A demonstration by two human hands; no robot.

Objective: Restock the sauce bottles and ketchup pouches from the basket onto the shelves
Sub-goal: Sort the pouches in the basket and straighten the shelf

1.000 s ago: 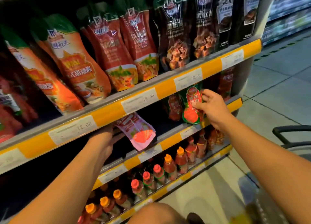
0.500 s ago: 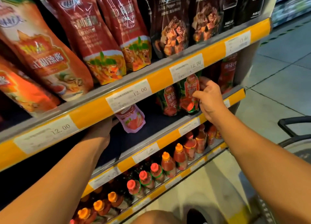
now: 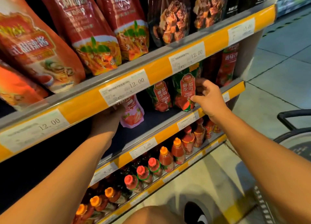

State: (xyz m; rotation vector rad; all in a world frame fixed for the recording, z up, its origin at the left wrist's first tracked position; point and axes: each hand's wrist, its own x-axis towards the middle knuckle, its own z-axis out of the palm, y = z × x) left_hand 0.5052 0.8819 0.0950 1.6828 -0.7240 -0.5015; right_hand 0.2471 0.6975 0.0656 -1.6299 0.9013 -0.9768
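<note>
Nearest, at the bottom edge, a bare knee (image 3: 151, 215) and a black shoe (image 3: 195, 212) stand over the pale tiled floor (image 3: 277, 92). Just beyond, the lowest shelf holds a slanting row of red sauce bottles with orange and pink caps (image 3: 165, 158).

On the middle shelf with its yellow price strip (image 3: 168, 134), the left hand (image 3: 107, 121) reaches under the upper rail and grips a soft pink ketchup pouch printed with tomatoes (image 3: 133, 114), held upright above the dark shelf board. The right hand (image 3: 210, 99) pinches the lower edge of a glossy green-and-red tomato ketchup pouch (image 3: 185, 92), standing at the shelf front beside a matching green-and-red pouch (image 3: 160, 95).

Farthest, the top shelf carries tall red sauce pouches picturing noodles (image 3: 94, 38) and black pouches picturing meat cubes (image 3: 170, 18).
</note>
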